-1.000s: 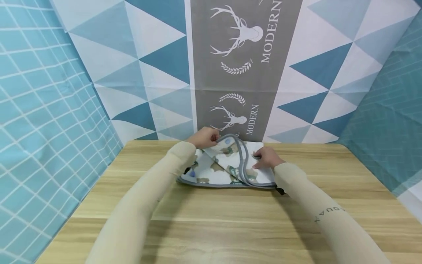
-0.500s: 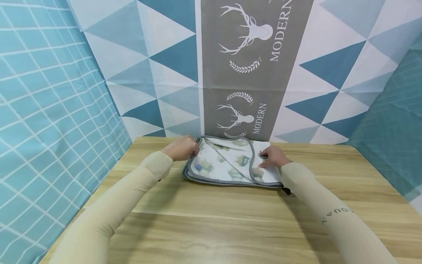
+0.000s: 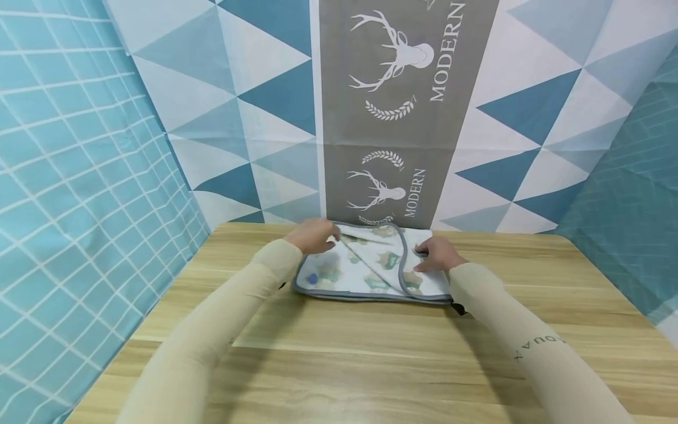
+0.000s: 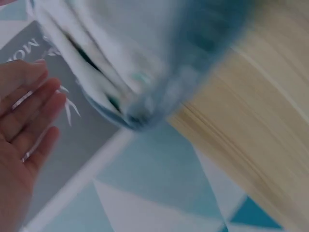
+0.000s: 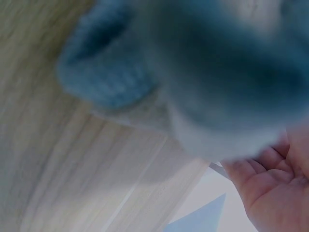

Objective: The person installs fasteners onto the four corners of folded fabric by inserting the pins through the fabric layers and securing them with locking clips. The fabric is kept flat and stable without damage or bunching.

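Note:
A folded white cloth (image 3: 365,268) with brown and green bear prints and grey edging lies on the wooden table. A blue snap button (image 3: 313,278) shows near its left end. Above the cloth's far left corner is my left hand (image 3: 313,235). In the left wrist view that hand's (image 4: 24,125) fingers are lightly bent and apart from the cloth (image 4: 120,48). My right hand (image 3: 438,254) pinches the cloth's right part, a bit of grey edging between thumb and fingers. The cloth (image 5: 217,72) hides most of those fingers in the right wrist view.
The wooden table (image 3: 339,365) ends just behind the cloth, against a patterned backdrop (image 3: 275,118). A blue grid-patterned sheet (image 3: 69,206) hangs along the left side, and a teal sheet (image 3: 630,194) along the right.
My left hand drew the raised flap leftward, so it now lies flatter over the left part. It then let go and shifted slightly right. My right hand keeps its grip.

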A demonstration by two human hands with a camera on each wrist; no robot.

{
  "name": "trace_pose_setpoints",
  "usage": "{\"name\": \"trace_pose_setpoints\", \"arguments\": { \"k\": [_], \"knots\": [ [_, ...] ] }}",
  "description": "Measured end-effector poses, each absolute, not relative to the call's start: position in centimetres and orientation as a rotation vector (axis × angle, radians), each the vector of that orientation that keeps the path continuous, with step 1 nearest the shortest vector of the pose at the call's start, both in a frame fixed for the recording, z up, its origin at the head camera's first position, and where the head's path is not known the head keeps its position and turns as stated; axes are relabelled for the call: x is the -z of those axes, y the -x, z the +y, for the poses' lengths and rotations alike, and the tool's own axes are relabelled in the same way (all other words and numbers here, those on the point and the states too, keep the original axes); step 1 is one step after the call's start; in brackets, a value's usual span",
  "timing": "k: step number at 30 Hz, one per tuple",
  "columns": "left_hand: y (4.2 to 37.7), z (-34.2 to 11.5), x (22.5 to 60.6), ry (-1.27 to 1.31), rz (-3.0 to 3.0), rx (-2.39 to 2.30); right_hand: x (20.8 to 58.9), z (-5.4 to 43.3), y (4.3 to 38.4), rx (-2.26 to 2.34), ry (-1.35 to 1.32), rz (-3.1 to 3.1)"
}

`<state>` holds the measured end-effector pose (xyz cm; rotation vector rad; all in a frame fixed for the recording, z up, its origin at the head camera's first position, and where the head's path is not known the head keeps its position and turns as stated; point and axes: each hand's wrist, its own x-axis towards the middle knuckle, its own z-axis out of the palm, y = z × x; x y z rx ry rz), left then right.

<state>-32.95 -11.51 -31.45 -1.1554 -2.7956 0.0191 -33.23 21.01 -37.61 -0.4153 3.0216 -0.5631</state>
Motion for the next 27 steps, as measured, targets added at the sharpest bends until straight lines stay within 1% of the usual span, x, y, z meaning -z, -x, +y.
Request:
{"name": "trace_pose_setpoints", "arguments": {
  "k": [4,7,10,15,18,20,23,27],
  "knots": [
    [35.2,-7.5,31.8,0.993,-2.986,0.051,37.6,21.6,33.3,0.557,0.399,3.033],
    [37.0,-5.6,32.7,0.834,-3.073,0.110,37.6,21.7,33.2,0.556,0.379,3.045],
    [38.6,-4.8,34.1,0.677,-3.122,0.162,37.7,21.4,33.1,0.557,0.385,3.055],
    [40.0,-5.6,36.3,0.473,-3.180,0.248,38.2,19.7,32.8,0.567,0.421,3.032],
    [40.3,-5.4,37.0,0.476,-3.165,0.376,38.5,19.1,32.8,0.582,0.415,3.024],
    [40.3,-4.8,36.9,0.537,-3.131,0.471,38.6,19.1,32.8,0.599,0.405,3.022],
    [40.1,-3.4,36.1,0.653,-3.069,0.589,38.5,19.6,32.8,0.611,0.390,3.026],
    [39.8,-2.2,34.1,0.755,-2.996,0.734,38.0,20.7,32.8,0.607,0.379,3.054]
  ]
}}
